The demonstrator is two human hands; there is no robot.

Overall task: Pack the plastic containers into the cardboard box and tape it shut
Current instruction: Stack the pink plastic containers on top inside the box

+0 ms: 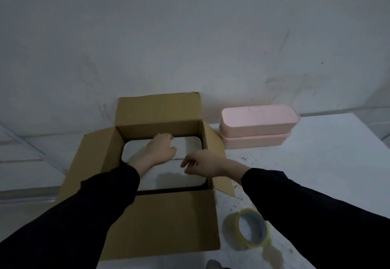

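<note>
head view: the cardboard box (160,222) stands open on the table (316,163), with two white containers lying flat inside. the left hand (160,148) reaches in, its fingers curled over the back edge of the far white container (135,148). the right hand (207,165) hovers above the near white container (175,178), fingers loosely spread and holding nothing. two stacked pink containers (257,125) wait just beside the box, and a tape roll (247,229) lies nearer. the containers look light, stiff and smooth, so they are best gripped by the long sides under the lid rim.
</note>
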